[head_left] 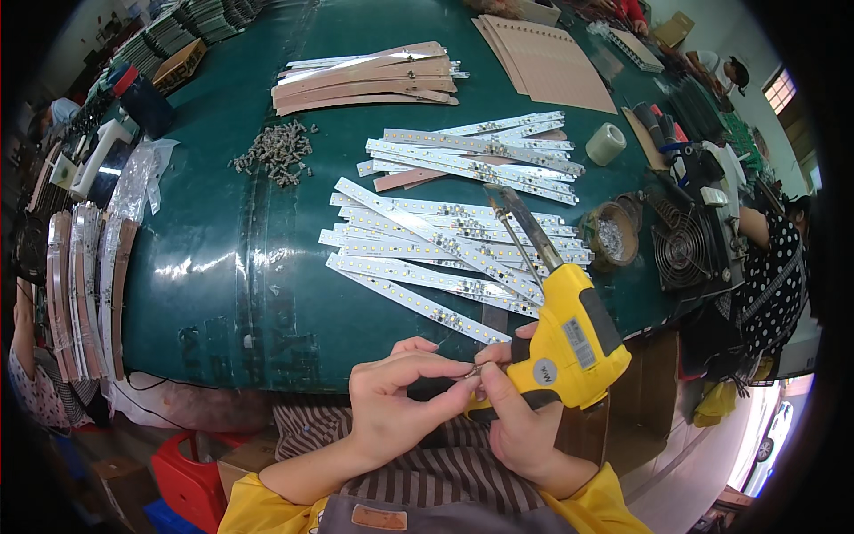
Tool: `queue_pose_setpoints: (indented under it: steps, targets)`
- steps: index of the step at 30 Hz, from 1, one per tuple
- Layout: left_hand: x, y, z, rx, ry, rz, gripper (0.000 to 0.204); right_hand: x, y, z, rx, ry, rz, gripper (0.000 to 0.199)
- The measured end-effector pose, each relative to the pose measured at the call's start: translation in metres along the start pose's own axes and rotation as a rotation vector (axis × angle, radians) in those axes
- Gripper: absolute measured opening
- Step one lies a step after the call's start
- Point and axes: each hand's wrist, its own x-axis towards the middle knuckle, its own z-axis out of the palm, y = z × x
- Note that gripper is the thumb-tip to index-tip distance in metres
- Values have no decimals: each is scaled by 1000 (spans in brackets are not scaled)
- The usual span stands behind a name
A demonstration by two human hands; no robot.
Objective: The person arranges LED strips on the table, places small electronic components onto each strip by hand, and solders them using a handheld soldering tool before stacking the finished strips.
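Observation:
My right hand [525, 432] is closed around the handle of a yellow soldering gun [576, 336], whose dark tip and thin feed tube point up and away over the table. My left hand [391, 400] pinches a small metallic piece [474, 370] between thumb and fingertips; its exact kind is too small to tell. The thumb and finger of the right hand meet it there too. Beyond the hands lie crossed white LED strips [418, 245] dotted with small parts, partly covered by the gun. Another stack of LED strips [480, 151] lies behind them.
Small grey parts [277, 153] sit heaped on the green table [205, 303]. Brown-backed strips [369, 80] lie at the back, bundled strips [86, 294] at the left edge. At right are a tape roll [606, 144], a round pot [614, 236] and a fan [683, 245]. Other people sit around.

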Motion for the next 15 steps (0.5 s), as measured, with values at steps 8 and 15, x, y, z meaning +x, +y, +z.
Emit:
queue_pose_setpoints:
  steps: [8,15]
  targets:
    - [-1,1,-2,21,21,17,16,0,1,-4,-13,-56,-8,44]
    - [-2,1,-3,133,10,115,17,-2,-1,-5,-29,-44,106,44]
